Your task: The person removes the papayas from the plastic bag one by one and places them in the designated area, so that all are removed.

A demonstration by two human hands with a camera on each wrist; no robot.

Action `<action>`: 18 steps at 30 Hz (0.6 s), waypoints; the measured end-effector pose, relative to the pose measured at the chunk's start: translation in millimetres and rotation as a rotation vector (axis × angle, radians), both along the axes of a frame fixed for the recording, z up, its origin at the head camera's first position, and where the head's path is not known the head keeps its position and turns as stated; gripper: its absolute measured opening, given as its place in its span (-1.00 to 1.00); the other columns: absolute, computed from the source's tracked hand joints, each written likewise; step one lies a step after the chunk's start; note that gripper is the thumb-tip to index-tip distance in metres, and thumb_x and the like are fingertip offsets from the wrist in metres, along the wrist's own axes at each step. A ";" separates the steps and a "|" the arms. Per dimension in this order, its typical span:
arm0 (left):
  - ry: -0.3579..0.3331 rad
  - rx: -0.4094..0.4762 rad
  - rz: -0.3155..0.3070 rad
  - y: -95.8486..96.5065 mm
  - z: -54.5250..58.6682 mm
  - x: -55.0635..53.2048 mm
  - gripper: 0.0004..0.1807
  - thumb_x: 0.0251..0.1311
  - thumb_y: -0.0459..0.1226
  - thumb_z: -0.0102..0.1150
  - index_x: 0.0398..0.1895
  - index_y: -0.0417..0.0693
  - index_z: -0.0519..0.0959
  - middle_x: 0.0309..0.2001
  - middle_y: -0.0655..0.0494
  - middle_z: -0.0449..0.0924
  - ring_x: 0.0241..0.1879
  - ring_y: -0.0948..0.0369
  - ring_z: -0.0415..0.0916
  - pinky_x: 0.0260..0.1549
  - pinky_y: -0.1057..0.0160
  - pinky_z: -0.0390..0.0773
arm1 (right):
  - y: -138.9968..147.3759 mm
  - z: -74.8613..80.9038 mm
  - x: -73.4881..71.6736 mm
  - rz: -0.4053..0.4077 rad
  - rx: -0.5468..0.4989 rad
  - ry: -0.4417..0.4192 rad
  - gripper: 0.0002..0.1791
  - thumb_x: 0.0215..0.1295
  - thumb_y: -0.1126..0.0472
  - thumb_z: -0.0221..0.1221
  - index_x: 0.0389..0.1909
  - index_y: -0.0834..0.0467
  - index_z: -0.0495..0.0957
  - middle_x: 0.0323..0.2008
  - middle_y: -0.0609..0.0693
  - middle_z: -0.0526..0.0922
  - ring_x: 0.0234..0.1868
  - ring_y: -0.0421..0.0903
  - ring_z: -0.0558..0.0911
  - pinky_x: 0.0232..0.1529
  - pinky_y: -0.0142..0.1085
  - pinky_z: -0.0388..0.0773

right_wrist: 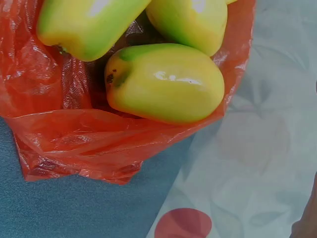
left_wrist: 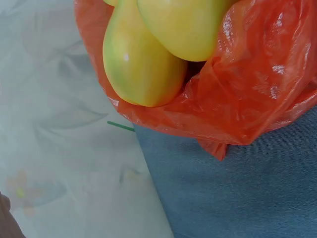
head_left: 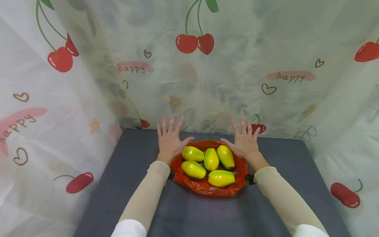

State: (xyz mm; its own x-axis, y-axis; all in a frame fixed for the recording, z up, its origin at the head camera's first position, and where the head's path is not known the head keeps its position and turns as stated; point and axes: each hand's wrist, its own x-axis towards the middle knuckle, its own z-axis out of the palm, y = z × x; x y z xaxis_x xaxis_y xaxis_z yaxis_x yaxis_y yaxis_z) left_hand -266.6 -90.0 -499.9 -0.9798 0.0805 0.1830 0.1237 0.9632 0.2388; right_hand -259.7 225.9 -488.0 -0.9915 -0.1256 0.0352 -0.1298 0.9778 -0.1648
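Note:
Several glossy yellow-green papayas (head_left: pixel 221 178) lie loose inside a red plastic bag (head_left: pixel 204 188), whose mouth is spread wide on the dark table. My left hand (head_left: pixel 170 141) is over the bag's far left side, fingers straight and spread, holding nothing. Across from it, my right hand (head_left: pixel 245 142) is at the far right side, also with fingers spread and nothing in it. Whether either hand touches the bag cannot be told. Both wrist views show papayas (left_wrist: pixel 143 64) (right_wrist: pixel 166 83) against crumpled red plastic; only a sliver of each hand appears at the frame edge.
The dark grey table (head_left: pixel 127 184) extends around the bag on all sides. A pale curtain (head_left: pixel 225 72) printed with cherries, hearts and "happy" hangs behind the table's far edge and along both sides. Dark straps (head_left: pixel 249 178) sit at the wrists.

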 end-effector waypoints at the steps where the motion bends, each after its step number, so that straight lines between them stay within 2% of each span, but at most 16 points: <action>1: 0.004 0.012 -0.001 -1.4 -0.2 1.1 0.06 0.17 0.55 -0.11 0.63 0.58 -0.31 0.70 0.20 -0.44 0.66 -0.18 -0.49 0.57 -0.32 -0.35 | -0.3 0.4 1.4 0.007 -0.002 -0.001 0.14 0.29 -0.60 -0.11 0.67 -0.11 -0.33 0.66 0.20 -0.42 0.63 0.38 -0.36 0.43 0.54 -0.42; 3: 0.005 0.042 -0.005 -4.2 -0.8 3.4 0.06 0.17 0.53 -0.08 0.64 0.57 -0.29 0.70 0.17 -0.38 0.66 -0.18 -0.47 0.56 -0.33 -0.34 | -0.8 1.1 3.8 0.018 -0.003 0.000 0.14 0.29 -0.60 -0.11 0.67 -0.11 -0.32 0.66 0.20 -0.39 0.64 0.38 -0.33 0.45 0.52 -0.39; 11: -0.056 0.160 0.015 -15.9 -6.1 17.7 0.08 0.16 0.54 -0.07 0.63 0.58 -0.31 0.70 0.17 -0.35 0.66 -0.18 -0.47 0.56 -0.35 -0.32 | -1.3 -1.2 12.5 0.058 -0.009 0.016 0.09 0.33 -0.52 -0.02 0.66 -0.04 -0.20 0.65 0.22 -0.21 0.62 0.37 -0.16 0.49 0.47 -0.25; 15: -0.068 0.248 0.029 -23.0 -10.8 28.0 0.08 0.18 0.47 0.04 0.61 0.63 -0.33 0.70 0.13 -0.28 0.66 -0.21 -0.41 0.54 -0.38 -0.31 | -0.5 -3.3 18.2 0.089 -0.021 0.018 0.07 0.36 -0.44 0.06 0.66 -0.01 -0.18 0.64 0.23 -0.14 0.60 0.37 -0.08 0.49 0.47 -0.19; 18: -0.065 0.314 0.034 -28.1 -15.1 34.7 0.07 0.19 0.43 0.10 0.62 0.62 -0.30 0.69 0.10 -0.22 0.65 -0.23 -0.33 0.54 -0.39 -0.29 | 0.2 -4.0 23.5 0.103 -0.038 0.001 0.08 0.35 -0.39 0.12 0.66 0.01 -0.17 0.63 0.24 -0.13 0.58 0.40 -0.01 0.47 0.45 0.00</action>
